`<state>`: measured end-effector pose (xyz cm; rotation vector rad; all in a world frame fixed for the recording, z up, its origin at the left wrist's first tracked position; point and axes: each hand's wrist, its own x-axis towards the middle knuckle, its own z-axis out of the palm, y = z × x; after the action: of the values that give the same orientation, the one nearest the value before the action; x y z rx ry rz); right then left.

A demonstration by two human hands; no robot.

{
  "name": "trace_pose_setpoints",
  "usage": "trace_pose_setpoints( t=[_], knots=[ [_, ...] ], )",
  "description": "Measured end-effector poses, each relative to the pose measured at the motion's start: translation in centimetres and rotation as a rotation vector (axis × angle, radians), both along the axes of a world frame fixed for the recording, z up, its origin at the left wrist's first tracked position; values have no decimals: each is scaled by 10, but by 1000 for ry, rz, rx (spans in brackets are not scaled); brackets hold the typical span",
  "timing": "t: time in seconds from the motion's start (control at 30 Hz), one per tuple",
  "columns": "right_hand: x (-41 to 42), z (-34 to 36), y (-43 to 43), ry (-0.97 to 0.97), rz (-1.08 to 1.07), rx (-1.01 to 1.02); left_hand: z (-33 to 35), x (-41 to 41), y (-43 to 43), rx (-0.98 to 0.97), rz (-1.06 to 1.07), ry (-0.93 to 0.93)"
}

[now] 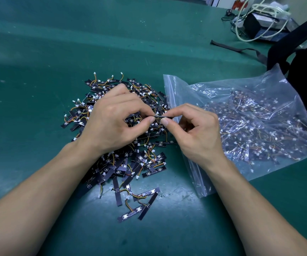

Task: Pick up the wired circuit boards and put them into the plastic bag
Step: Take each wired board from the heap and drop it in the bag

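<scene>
My left grip (112, 117) and right grip (195, 130) both pinch one circuit board (162, 116) mid-frame above the pile (139, 163), and I fear its wire, seemingly snagged, drags others out short of the plastic bag (260, 117).

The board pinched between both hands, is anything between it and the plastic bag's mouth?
Nothing visible. The board, pinched by the left hand and right hand, sits right at the plastic bag, by its zip edge, above the pile of boards. Whether the mouth is open there cannot be told.

Black wired boards (149, 164) beside part-filled bag (278, 78)
</scene>
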<state>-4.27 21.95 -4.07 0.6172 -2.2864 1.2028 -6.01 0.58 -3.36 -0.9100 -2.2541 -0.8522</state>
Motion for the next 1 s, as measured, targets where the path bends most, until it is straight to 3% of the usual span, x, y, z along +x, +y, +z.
trace_pose_setpoints(
  t=[1.0],
  knots=[
    [1,1,-2,-41,-12,24,0,2,0,-23,-21,-41]
  ],
)
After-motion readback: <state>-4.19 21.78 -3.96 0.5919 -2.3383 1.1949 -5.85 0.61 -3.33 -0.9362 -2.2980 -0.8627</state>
